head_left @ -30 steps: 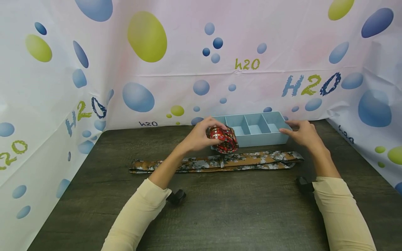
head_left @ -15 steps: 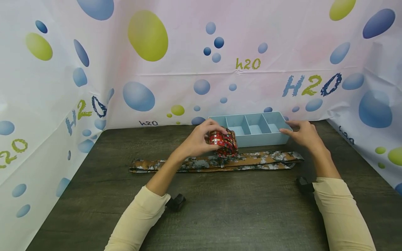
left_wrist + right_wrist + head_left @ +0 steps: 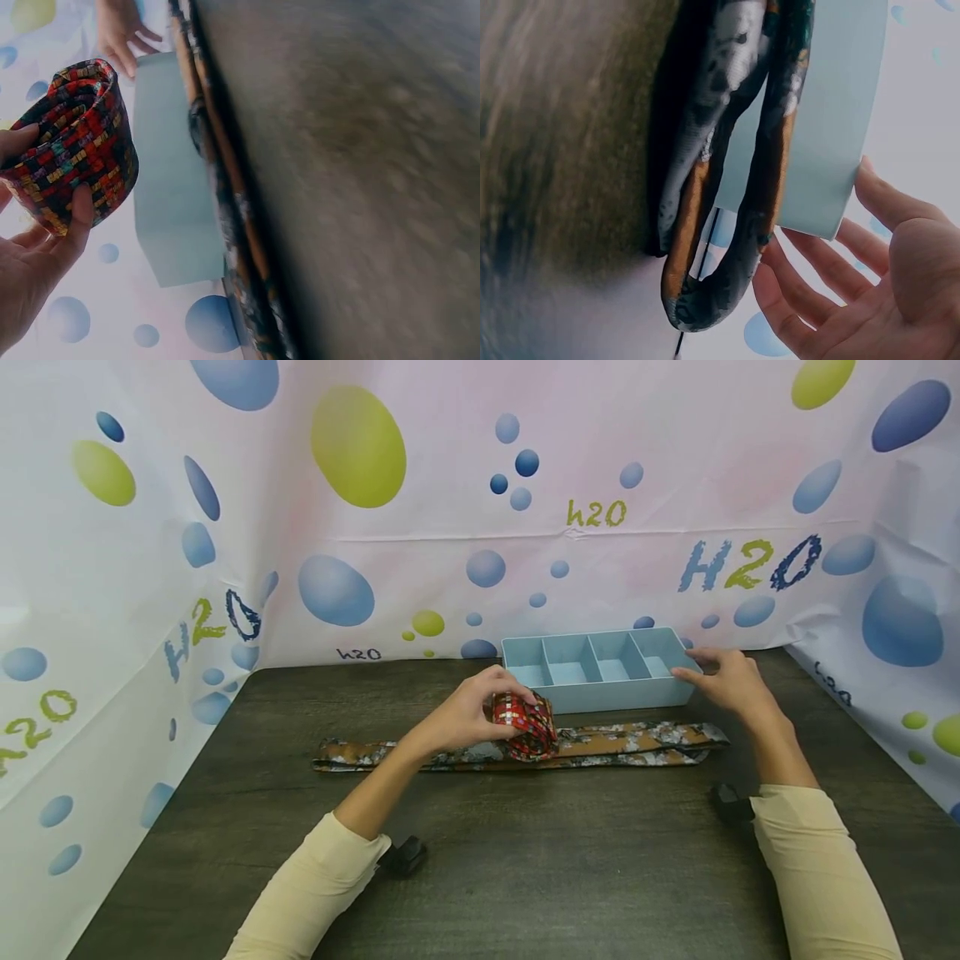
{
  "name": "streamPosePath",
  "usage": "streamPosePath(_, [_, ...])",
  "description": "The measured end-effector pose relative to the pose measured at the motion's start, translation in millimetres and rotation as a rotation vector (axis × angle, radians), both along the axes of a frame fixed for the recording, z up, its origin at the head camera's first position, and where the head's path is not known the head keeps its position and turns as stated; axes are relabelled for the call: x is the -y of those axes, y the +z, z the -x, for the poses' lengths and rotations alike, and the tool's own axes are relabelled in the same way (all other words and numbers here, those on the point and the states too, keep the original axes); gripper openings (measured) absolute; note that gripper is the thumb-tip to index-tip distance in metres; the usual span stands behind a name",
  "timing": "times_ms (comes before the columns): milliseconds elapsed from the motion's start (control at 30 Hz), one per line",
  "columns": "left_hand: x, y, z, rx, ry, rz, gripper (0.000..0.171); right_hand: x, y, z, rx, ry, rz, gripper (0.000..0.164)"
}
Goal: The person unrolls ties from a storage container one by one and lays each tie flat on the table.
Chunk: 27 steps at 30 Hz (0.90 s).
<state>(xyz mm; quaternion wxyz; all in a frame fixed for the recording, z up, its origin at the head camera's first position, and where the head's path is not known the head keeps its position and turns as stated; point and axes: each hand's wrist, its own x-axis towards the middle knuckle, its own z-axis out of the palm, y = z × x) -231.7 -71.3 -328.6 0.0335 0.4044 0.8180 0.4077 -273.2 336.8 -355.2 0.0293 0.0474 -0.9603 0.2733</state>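
My left hand [image 3: 468, 714] grips a rolled-up necktie [image 3: 525, 727] in a red, black and yellow check, thumb on one side and fingers over the other. In the left wrist view the coiled layers of the rolled necktie [image 3: 82, 142] show at its top. A brown floral necktie [image 3: 630, 743], folded in long strips, lies on the table behind it, partly covered by my left hand and the roll. My right hand [image 3: 727, 681] holds the right end of a light blue divided box [image 3: 615, 696], thumb at the rim and fingers by the end wall.
The box's compartments stand side by side, with nothing seen in them. A dark wood-grain table [image 3: 555, 868] lies under everything. White sheeting [image 3: 427, 552] with blue and green spots hangs behind and along both sides.
My left hand has brought the rolled necktie down and towards me, from in front of the box's left end to over the floral necktie. The right hand and box stay put.
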Motion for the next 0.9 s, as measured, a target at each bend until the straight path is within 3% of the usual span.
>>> streamPosePath(467, [5.9, -16.4, -16.4, 0.050, -0.048, 0.119, 0.035, -5.0, 2.6, -0.9, 0.054, 0.036, -0.047, 0.075])
streamPosePath(900, [10.6, -14.1, -27.2, 0.063, -0.062, 0.159, 0.037, -0.7, 6.6, -3.6, 0.067, 0.031, -0.062, 0.076])
